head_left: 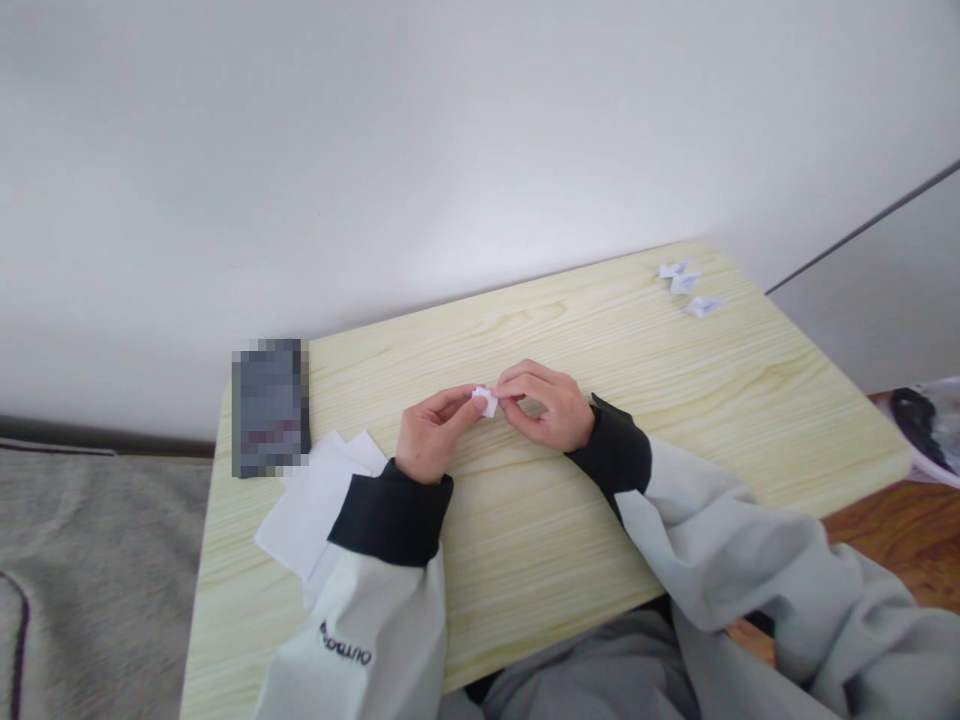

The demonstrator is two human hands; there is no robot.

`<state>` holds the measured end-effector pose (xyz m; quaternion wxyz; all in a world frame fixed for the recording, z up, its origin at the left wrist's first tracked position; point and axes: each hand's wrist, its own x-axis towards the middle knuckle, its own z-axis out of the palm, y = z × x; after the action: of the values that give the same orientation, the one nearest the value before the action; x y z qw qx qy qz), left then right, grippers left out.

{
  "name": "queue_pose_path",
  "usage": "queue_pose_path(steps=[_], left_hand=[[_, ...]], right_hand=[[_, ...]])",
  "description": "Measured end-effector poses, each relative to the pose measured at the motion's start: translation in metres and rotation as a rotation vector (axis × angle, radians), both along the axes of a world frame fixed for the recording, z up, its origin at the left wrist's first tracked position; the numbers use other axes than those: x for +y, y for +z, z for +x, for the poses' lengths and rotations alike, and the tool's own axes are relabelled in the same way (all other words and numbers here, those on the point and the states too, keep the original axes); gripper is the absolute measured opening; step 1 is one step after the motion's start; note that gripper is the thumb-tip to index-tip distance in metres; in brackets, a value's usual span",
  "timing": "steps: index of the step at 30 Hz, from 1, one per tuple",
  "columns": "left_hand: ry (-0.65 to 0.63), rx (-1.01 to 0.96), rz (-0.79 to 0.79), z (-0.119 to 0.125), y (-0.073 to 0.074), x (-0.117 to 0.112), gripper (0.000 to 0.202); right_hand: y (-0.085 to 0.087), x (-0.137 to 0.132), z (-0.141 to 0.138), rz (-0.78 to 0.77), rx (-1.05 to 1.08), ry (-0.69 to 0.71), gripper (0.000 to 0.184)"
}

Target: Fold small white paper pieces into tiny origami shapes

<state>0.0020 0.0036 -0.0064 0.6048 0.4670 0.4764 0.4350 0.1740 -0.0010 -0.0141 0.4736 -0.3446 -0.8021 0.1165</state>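
Head view: folded paper between both hands

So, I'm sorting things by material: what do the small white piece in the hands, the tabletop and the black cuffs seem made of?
Small white piece: probably paper, matte, given its thin, straight edges.
Tabletop: pale, smooth, low-gloss, with streaky wood grain; real wood or printed laminate, I can't tell.
Black cuffs: likely fabric, matte, judging by their soft shape and lack of shine; fibre unclear.
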Motion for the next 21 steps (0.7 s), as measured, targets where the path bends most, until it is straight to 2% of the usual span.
queue_pose_path(steps=[3,8,13,18,21], left_hand=[[0.016,0.024,0.025,0.0002,-0.0009,-0.0005,0.032],[0.013,0.104,0.078,0.0009,0.0004,-0.0024,0.028],[0.029,0.171,0.166,0.0001,-0.0025,-0.0015,0.024],[0.004,0.101,0.104,0.0007,-0.0052,-0.0014,0.036],[-0.03,0.09,0.068,0.0018,-0.0034,-0.0025,0.035]], right_hand=[[0.0009,-0.0001,0.0007,-0.094,0.028,0.043,0.014],[0.002,0.0002,-0.0019,-0.193,0.063,-0.01,0.006],[0.0034,0.001,-0.002,-0.304,0.12,-0.015,0.009],[0.0019,0.0016,-0.001,-0.42,0.211,-0.04,0.011],[0.0017,0.0019,-0.0013,-0.474,0.241,-0.06,0.012]])
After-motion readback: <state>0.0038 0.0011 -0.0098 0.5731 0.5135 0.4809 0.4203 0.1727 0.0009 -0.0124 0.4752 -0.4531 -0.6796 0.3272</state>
